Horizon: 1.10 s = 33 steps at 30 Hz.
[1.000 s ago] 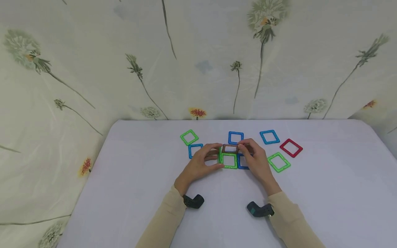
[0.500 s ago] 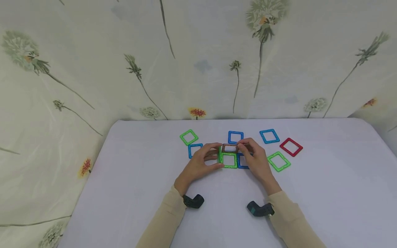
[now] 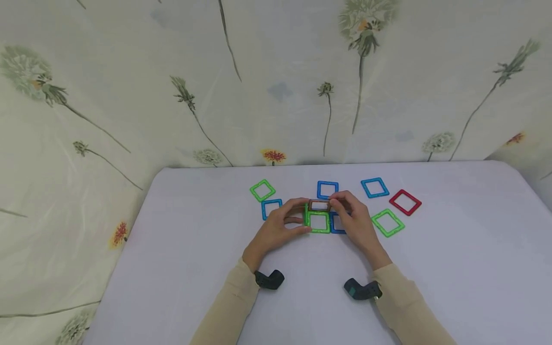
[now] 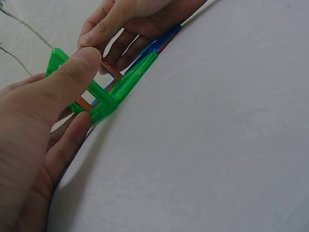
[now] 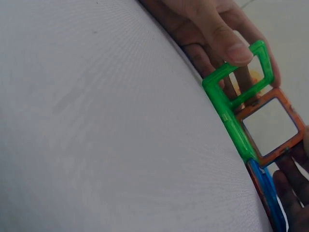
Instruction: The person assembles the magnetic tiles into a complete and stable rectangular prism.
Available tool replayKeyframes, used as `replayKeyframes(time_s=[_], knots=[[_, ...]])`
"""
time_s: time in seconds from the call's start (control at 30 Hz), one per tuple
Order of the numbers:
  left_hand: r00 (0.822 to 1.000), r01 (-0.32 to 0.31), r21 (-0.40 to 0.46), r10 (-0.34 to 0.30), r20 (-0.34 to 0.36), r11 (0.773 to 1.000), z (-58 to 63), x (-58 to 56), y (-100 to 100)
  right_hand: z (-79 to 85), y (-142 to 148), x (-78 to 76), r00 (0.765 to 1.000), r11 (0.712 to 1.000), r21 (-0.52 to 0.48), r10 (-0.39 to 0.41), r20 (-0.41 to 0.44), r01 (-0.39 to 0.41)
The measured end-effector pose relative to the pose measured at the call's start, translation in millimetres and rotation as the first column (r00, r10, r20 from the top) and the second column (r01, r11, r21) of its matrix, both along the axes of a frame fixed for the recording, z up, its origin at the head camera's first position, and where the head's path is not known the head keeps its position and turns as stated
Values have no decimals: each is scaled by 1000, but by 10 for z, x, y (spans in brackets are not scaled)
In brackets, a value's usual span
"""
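From the head view, left hand and right hand hold a small tile structure at tabletop centre. Left wrist view: thumb pinches the upright green tile. Right wrist view: the orange tile lies joined beside it. I judge that assembling is under way; the next move needs steady alignment.

Pale lilac cloth-covered table with rounded far corners, cream fabric backdrop printed with grey-green dandelion heads, thin dark stems, small orange-red flowers, draped behind and along both sides, even diffuse light

Green frame, orange-brown frame, blue frame, floral cream curtain
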<state>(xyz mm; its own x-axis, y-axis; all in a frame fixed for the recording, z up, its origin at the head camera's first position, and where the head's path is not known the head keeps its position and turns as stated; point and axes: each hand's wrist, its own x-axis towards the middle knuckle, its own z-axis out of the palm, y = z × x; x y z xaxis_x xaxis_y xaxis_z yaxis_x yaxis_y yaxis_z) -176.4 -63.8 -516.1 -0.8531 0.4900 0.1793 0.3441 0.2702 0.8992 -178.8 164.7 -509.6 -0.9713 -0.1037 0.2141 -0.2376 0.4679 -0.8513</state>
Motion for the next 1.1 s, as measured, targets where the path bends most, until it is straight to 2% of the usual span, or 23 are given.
replayKeyframes(time_s=[0.37, 0.63, 1.1], knots=[[1000, -3, 17, 3, -3, 1000, 7, 0, 9, -29, 4, -7, 1000, 1000, -1, 9, -19, -9], [1000, -12, -14, 11, -6, 1000, -11, -3, 8, -21, 2, 2, 1000, 1000, -13, 16, -21, -16], [999, -28, -45, 29, 39, 999, 7, 1, 13, -1, 3, 7, 1000, 1000, -8, 30, -4, -30]])
